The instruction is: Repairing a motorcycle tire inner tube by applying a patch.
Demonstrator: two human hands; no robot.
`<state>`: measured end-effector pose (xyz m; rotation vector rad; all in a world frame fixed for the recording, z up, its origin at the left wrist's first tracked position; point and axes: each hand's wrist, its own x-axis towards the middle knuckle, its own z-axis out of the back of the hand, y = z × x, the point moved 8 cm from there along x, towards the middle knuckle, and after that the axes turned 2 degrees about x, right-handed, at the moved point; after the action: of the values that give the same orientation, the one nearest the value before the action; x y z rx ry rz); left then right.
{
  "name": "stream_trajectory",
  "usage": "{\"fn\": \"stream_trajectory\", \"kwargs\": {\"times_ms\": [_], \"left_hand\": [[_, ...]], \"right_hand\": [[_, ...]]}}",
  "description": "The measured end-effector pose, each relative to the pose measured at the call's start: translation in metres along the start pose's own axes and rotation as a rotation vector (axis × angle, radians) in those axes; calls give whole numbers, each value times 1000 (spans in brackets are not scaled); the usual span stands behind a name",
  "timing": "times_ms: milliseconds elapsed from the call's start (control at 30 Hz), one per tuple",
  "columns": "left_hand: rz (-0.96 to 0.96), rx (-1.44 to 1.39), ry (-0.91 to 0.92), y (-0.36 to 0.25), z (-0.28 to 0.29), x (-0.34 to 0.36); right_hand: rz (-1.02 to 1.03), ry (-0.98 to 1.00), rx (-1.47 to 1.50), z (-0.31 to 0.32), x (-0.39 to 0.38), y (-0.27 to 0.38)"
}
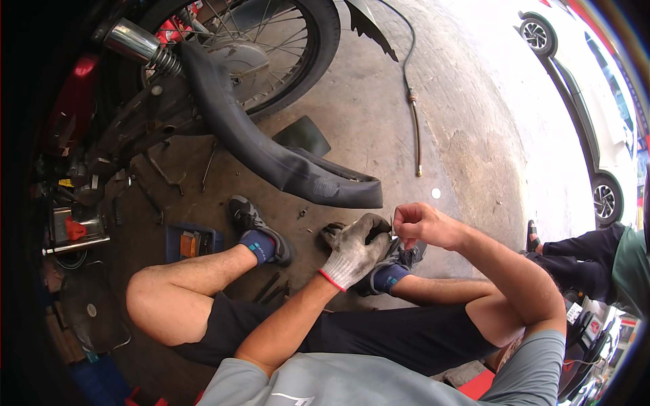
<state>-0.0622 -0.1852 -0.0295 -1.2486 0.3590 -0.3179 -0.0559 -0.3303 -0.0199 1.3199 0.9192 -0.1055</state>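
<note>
Your two hands meet low and centre in the head view, above your right shoe (399,260), and everything below is placed from that meeting point.

Open room: the widest free surface is the bare concrete floor (467,135), which runs up and to the right of the grip as far as the white car (596,101). To the upper left, the motorcycle rear wheel (271,47) and its chrome shock absorber (139,44) close off that side. Your bent left leg (183,284) bounds the space to the left, and a second person's dark trouser leg (582,250) bounds it on the far right. A thin cable (414,101) lies on the floor well above the grip.

The black inner tube (271,155) hangs from the wheel area and curves down to a flattened, folded end just above and left of your hands; it looks limp, matte and dusty.

Left of the grip, a blue tool tray (193,242) sits beyond your left shoe (261,227). A small white disc (436,193) lies just up and right.

Your left hand (355,250), in a grey work glove with a red cuff edge, is curled closed; what it encloses cannot be told. Your bare right hand (423,223) is pinched together, thumb against fingers, touching the glove's fingertips; any item between them is too small to make out.
</note>
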Motion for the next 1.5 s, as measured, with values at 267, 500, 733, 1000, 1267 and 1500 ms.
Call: {"fn": "stream_trajectory", "kwargs": {"times_ms": [267, 500, 733, 1000, 1267, 1500], "left_hand": [[4, -107, -12, -4, -4, -4], [34, 102, -49, -7, -2, -3], [27, 173, -19, -5, -3, -3], [93, 37, 21, 4, -3, -2], [102, -81, -1, 7, 1, 2], [44, 16, -13, -2, -2, 0]], "right_hand": [[94, -208, -443, 6, -6, 14], [128, -209, -638, -4, -9, 21], [111, -184, -666, -5, -6, 16], [80, -150, -490, -1, -4, 8], [115, -167, -368, 7, -2, 8], [103, -217, -457, 6, -6, 16]]}}
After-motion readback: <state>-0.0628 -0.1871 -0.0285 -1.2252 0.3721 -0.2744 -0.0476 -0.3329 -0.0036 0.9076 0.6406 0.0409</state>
